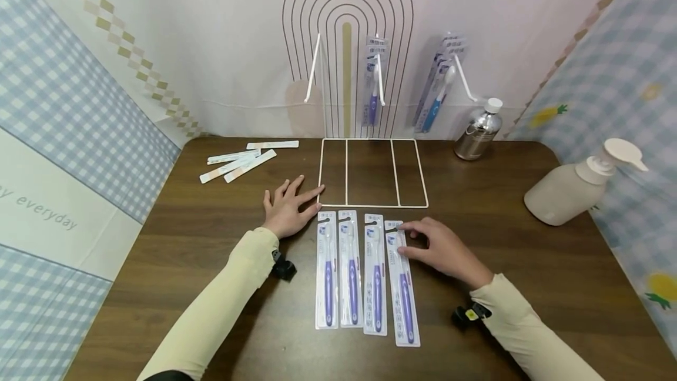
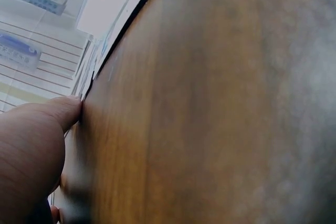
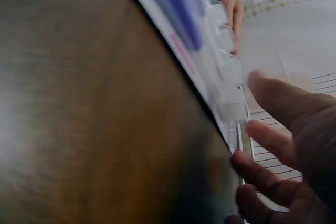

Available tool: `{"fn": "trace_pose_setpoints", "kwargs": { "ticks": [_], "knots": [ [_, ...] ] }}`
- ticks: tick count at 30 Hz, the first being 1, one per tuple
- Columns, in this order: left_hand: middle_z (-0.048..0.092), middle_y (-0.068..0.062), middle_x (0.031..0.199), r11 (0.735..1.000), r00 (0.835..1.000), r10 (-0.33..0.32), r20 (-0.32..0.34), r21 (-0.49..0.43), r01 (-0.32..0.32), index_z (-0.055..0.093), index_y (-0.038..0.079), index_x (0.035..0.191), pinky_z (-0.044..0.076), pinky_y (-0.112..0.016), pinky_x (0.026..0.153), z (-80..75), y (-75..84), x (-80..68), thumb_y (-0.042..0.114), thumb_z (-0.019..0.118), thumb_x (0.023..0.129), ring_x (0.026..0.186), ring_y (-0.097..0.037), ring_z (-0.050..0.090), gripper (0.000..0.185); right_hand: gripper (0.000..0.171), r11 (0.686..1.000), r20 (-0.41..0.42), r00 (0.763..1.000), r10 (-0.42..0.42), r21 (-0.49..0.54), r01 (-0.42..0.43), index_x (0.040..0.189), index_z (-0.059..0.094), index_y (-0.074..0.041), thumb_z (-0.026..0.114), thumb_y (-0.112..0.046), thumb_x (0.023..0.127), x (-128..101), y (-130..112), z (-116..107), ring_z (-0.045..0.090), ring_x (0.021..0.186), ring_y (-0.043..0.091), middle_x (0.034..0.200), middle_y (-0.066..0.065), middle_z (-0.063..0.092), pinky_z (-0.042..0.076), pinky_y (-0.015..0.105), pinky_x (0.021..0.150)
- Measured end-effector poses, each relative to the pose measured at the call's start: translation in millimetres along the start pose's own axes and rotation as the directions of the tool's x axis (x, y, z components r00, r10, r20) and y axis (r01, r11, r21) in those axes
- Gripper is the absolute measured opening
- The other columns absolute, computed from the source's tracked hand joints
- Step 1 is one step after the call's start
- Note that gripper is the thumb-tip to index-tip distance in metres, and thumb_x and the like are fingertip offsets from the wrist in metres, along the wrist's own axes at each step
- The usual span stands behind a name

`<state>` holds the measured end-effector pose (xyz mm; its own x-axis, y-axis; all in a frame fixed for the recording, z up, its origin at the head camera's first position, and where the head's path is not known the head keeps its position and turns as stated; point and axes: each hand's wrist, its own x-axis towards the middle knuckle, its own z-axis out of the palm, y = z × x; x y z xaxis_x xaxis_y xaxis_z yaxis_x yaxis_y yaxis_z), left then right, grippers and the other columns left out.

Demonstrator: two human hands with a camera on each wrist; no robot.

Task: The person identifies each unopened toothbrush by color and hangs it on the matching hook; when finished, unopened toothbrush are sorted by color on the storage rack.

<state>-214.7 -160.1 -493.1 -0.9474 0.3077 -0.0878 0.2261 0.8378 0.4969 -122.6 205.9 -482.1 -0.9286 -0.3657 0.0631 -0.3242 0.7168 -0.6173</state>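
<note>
Several purple toothbrushes in clear blister packs lie in a row, heads toward the back. My left hand (image 1: 287, 210) rests on the table with fingers spread, fingertips at the white wire rack's (image 1: 370, 206) left side. Its thumb reaches the top corner of the leftmost toothbrush pack (image 1: 327, 269). My right hand (image 1: 441, 247) hovers at the head end of the rightmost toothbrush pack (image 1: 406, 310), which lies slightly slanted. In the right wrist view its thumb and fingers (image 3: 270, 137) are apart, with fingertips beside the pack's top edge (image 3: 231, 90).
Hooks at the back carry a purple toothbrush pack (image 1: 373, 99) in the middle and blue toothbrush packs (image 1: 435, 107) on the right; the left hook (image 1: 312, 72) is bare. Paper sachets (image 1: 240, 163) lie back left. A silver bottle (image 1: 478, 131) and a pump bottle (image 1: 566, 193) stand right.
</note>
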Motion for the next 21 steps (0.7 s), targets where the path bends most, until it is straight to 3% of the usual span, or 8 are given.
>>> {"fn": "trace_pose_setpoints", "kwargs": {
  "ticks": [3, 6, 13, 16, 21],
  "knots": [
    [0.014, -0.003, 0.177, 1.0, 1.0, 0.001, 0.001, -0.004, -0.001, 0.047, 0.045, 0.159, -0.012, -0.072, 0.118, -0.5, 0.0, -0.1, 0.054, 0.052, 0.109, 0.161, -0.039, 0.004, 0.052, 0.052, 1.0, 0.017, 1.0, 0.017, -0.026, -0.017, 0.134, 0.075, -0.015, 0.087, -0.04, 0.09, -3.9, 0.4, 6.5, 0.048, 0.081, 0.015, 0.097, 0.002, 0.055, 0.043, 0.035, 0.075],
    [0.014, -0.003, 0.177, 1.0, 1.0, 0.002, 0.003, 0.0, -0.002, 0.046, 0.045, 0.159, -0.012, -0.072, 0.118, 0.4, -0.1, 0.5, 0.054, 0.052, 0.109, 0.161, -0.04, 0.004, 0.052, 0.049, 1.0, -0.017, 0.999, 0.026, -0.016, -0.027, 0.13, 0.078, -0.017, 0.088, -0.041, 0.088, -4.8, 0.9, 10.9, 0.048, 0.08, 0.016, 0.097, 0.002, 0.054, 0.044, 0.036, 0.076],
    [0.014, -0.002, 0.177, 1.0, 1.0, 0.006, -0.005, 0.0, -0.006, 0.046, 0.047, 0.159, -0.012, -0.072, 0.118, 1.5, -0.9, 1.0, 0.055, 0.053, 0.108, 0.161, -0.039, 0.004, 0.052, 0.036, 0.997, -0.112, 0.994, 0.003, 0.081, 0.006, 0.118, 0.083, -0.018, 0.092, -0.029, 0.085, -2.6, 5.1, 9.1, 0.058, 0.097, 0.021, 0.113, 0.006, 0.065, 0.049, 0.041, 0.084],
    [0.015, -0.004, 0.177, 1.0, 1.0, 0.009, -0.015, -0.007, -0.009, 0.047, 0.045, 0.159, -0.012, -0.073, 0.118, 1.5, -2.0, 1.2, 0.053, 0.054, 0.108, 0.161, -0.04, 0.005, 0.051, 0.034, 0.99, -0.102, 0.995, 0.013, 0.138, 0.001, 0.119, 0.081, -0.02, 0.09, -0.028, 0.087, -1.2, 4.7, 2.9, 0.059, 0.084, 0.017, 0.113, 0.002, 0.072, 0.049, 0.034, 0.072],
    [0.015, -0.005, 0.177, 1.0, 1.0, 0.012, -0.016, -0.01, -0.012, 0.048, 0.042, 0.159, -0.013, -0.073, 0.117, 2.8, -4.1, 1.9, 0.051, 0.054, 0.109, 0.16, -0.041, 0.004, 0.052, 0.035, 0.972, -0.098, 0.995, 0.014, 0.234, 0.01, 0.124, 0.076, -0.019, 0.086, -0.022, 0.091, 5.5, -8.1, -12.9, 0.049, 0.058, 0.01, 0.089, -0.005, 0.073, 0.041, 0.027, 0.053]
  ]
}}
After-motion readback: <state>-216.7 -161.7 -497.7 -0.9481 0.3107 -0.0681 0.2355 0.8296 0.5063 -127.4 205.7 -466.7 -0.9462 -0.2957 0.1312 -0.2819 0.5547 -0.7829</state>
